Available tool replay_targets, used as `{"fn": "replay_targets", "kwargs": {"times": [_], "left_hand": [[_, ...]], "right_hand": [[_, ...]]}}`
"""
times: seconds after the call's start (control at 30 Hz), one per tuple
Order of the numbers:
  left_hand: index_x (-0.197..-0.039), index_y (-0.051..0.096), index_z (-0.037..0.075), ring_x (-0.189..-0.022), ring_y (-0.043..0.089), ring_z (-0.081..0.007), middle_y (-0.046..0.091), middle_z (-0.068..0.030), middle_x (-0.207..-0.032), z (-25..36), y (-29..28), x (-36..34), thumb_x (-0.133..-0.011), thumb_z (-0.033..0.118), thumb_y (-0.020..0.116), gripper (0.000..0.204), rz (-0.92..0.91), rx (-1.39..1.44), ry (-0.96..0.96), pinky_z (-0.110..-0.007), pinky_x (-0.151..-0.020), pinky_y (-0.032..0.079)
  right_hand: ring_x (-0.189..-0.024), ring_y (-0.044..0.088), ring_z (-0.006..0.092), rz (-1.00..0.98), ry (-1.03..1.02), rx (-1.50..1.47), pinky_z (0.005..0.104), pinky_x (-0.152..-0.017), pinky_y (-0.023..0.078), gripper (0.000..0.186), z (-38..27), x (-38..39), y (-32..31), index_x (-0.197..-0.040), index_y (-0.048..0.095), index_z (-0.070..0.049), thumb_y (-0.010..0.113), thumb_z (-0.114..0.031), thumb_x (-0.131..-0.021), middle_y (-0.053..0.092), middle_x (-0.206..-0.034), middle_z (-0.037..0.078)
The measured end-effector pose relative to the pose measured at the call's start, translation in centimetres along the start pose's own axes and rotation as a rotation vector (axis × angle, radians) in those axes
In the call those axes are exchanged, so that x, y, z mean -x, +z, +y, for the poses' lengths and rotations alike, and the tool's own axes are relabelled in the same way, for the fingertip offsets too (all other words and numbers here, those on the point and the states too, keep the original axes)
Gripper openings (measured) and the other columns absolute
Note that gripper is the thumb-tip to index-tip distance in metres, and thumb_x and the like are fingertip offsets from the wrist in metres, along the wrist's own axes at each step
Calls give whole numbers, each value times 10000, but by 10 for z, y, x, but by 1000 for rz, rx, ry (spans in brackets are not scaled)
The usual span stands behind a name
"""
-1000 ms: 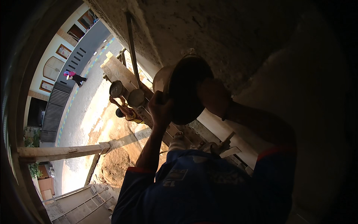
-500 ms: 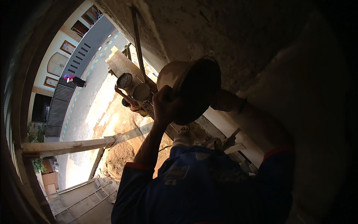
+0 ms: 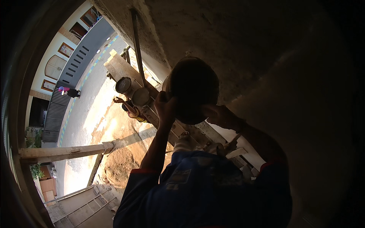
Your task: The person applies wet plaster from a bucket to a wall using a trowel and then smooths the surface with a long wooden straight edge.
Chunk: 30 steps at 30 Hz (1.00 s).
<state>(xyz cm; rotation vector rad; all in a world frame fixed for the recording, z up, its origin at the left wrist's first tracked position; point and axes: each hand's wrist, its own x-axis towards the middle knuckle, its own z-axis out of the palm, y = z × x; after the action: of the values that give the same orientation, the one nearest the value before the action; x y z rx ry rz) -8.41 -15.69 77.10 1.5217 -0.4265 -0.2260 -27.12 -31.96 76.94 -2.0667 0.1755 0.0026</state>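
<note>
A dark, shadowed bucket (image 3: 194,89) is held up in front of me, its round dark side toward me. My left hand (image 3: 166,108) grips it at the left edge. My right hand (image 3: 223,116) has its fingers closed on the lower right edge. What the bucket contains is too dark to tell. Beyond it, on the planks, stand two more buckets: a bucket with grey material (image 3: 123,86) and a paler bucket (image 3: 141,97) beside it.
Wooden scaffold planks (image 3: 121,67) stretch under the buckets. A co-worker (image 3: 135,114) in yellow stands below, one arm raised. A timber beam (image 3: 64,151) crosses at left, and a rough wall (image 3: 243,41) rises ahead and right. Another person (image 3: 69,92) is on the street below.
The bucket has swung left and turned, so less of its pale side shows. My right hand has moved left with it. The co-worker's hand has come away from the bucket on the planks.
</note>
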Motion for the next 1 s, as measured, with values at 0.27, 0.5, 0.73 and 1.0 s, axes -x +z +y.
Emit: {"fn": "replay_targets", "kwargs": {"times": [0.27, 0.5, 0.73, 1.0], "left_hand": [[-946, 606, -37, -735, 603, -131, 645, -74, -834, 26, -22, 1, -693, 34, 670, 270, 89, 198, -132, -270, -672, 498], [-922, 602, -39, -689, 602, -136, 643, -66, -823, -2, -43, -4, -679, 22, 684, 264, 177, 265, -177, -263, -638, 497], [-881, 575, -15, -688, 582, -124, 607, -44, -810, -32, -88, 5, -688, 7, 642, 206, 289, 250, -170, -257, -655, 488], [-876, 561, -11, -692, 579, -125, 599, -42, -806, -46, -104, 14, -712, 16, 629, 179, 335, 232, -234, -252, -664, 481]], "right_hand": [[-841, 663, 277, 29, 203, 20, 395, -680, 510, 467, -30, 15, -42, -1150, 508, -36, 716, -164, -752, 654, -931, 165], [-903, 627, 353, 217, -32, 400, 413, -771, 495, 423, -26, 18, -66, -1089, 540, -29, 722, -149, -727, 635, -961, 195], [-875, 639, 320, -38, 112, 296, 394, -755, 497, 436, -104, 26, -102, -1116, 527, -46, 717, -184, -750, 638, -940, 199], [-860, 626, 157, -24, 324, 103, 304, -727, 500, 520, -60, 51, -154, -1309, 433, -45, 647, -162, -850, 643, -1011, 114]]}}
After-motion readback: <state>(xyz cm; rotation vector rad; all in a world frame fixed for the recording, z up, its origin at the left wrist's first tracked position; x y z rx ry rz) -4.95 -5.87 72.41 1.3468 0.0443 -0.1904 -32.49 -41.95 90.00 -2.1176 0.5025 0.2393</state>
